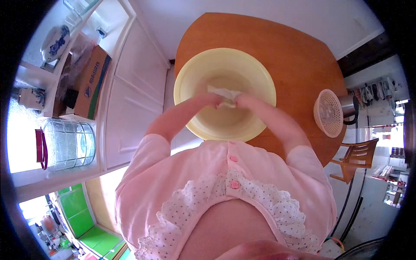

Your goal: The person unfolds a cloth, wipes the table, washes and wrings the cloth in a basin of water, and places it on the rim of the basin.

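Observation:
A large pale yellow basin (186, 82) stands on the brown wooden table (299, 69), straight in front of my body. Over its middle, my left hand (212, 100) and my right hand (242, 100) are close together, both closed on a small white cloth (224, 92). The cloth is bunched and stretched between them, with a lower fold showing beneath the fingers. My fingers are slightly blurred and partly hidden by the cloth. Whether the basin holds water, I cannot tell.
To the right, a pinkish plastic colander (329, 113) sits near a metal kettle (348, 109) at the table's edge. Beyond is a wooden chair (359, 156). On the left are a white cabinet (134, 91), a cardboard box (92, 82) and a large glass jar (71, 145).

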Demonstrator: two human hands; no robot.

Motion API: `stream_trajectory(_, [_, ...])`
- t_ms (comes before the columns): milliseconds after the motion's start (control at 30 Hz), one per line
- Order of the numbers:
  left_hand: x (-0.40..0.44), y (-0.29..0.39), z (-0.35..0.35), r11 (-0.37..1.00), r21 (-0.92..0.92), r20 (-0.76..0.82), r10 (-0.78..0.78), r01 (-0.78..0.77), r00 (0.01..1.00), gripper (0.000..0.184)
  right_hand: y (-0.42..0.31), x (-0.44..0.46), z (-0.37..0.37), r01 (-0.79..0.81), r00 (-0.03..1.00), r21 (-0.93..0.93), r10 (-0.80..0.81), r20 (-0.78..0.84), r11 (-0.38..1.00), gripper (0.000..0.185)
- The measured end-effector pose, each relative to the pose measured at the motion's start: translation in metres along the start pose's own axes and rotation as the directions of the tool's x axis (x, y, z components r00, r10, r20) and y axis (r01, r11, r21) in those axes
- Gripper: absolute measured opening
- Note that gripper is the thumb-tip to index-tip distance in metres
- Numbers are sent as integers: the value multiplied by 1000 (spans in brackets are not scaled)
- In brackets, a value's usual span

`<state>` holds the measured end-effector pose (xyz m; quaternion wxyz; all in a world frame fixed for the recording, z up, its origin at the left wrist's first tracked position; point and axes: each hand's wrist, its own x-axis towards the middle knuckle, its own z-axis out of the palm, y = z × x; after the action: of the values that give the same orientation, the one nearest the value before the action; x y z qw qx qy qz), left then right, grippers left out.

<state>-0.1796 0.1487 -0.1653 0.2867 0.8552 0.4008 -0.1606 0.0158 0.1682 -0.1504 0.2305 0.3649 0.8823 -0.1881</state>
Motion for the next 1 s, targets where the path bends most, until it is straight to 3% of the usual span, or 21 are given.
stream_trajectory(33, [16, -1, 14, 996, -33, 216, 84, -79, 973, 32, -8, 4, 17, 82, 995, -132, -75, 58, 988, 16])
stream_trajectory(67, [32, -8, 36, 995, -46, 301, 103, -93, 948, 32, -6, 16, 47, 115, 993, -220, -117, 2, 969, 17])
stream_trajectory(100, [55, -22, 69, 994, -38, 327, 106, -99, 939, 32, 2, 34, 87, 139, 985, -308, -162, -51, 941, 18])
stream_trajectory(167, [110, -68, 151, 998, -25, 231, 57, -53, 971, 33, 8, 62, 126, 126, 984, -312, -158, -80, 942, 21])
stream_trajectory(200, [132, -93, 184, 997, -44, 181, 77, -70, 981, 33, 5, 75, 134, 92, 993, -227, -107, -53, 970, 24])
stream_trajectory(267, [132, -73, 177, 999, -6, 202, -30, 32, 979, 40, -2, 62, 120, 88, 995, -69, -84, 56, 994, 24])
stream_trajectory(333, [95, -61, 127, 999, 21, 223, 35, -40, 974, 35, -13, 3, 33, 136, 972, 69, -147, 184, 988, 19])
stream_trajectory(400, [36, -49, 67, 994, 35, 133, 97, -102, 986, 29, 5, -13, 13, -107, 988, 535, 29, 152, 838, 18])
stream_trajectory(467, [-16, -37, 21, 999, 27, -37, 43, -42, 998, 24, 22, -41, -10, -1, 999, 583, 32, -43, 813, 19])
stream_trajectory(533, [-60, -16, -9, 986, -125, -253, -143, 115, 957, 25, 23, -70, -32, 34, 976, 566, 95, -198, 824, 20])
stream_trajectory(567, [-69, -12, -17, 989, -84, -309, -142, 122, 940, 23, 24, -79, -36, 49, 954, 555, 126, -273, 830, 21])
stream_trajectory(633, [-81, -8, -27, 990, -4, -426, -132, 144, 895, 20, 26, -88, -38, 83, 938, 651, 162, -307, 755, 21])
stream_trajectory(667, [-82, -8, -28, 985, -153, -478, -149, 85, 866, 18, 28, -92, -38, 102, 930, 693, 179, -321, 714, 21])
stream_trajectory(733, [-85, -6, -36, 904, -421, -568, -205, -68, 797, 16, 38, -88, -31, 210, 938, 849, 145, -315, 485, 18])
stream_trajectory(767, [-87, -3, -40, 878, -462, -598, -206, -123, 775, 16, 44, -86, -27, 256, 940, 900, 126, -316, 352, 16])
stream_trajectory(867, [-109, 22, -66, 810, -530, -659, -207, -251, 723, 13, 40, -106, -44, 201, 977, 892, -13, -214, 405, 13])
stream_trajectory(1000, [-119, 37, -77, 788, -535, -692, -201, -305, 693, 9, 29, -116, -51, 75, 996, 994, -51, -80, -78, 11])
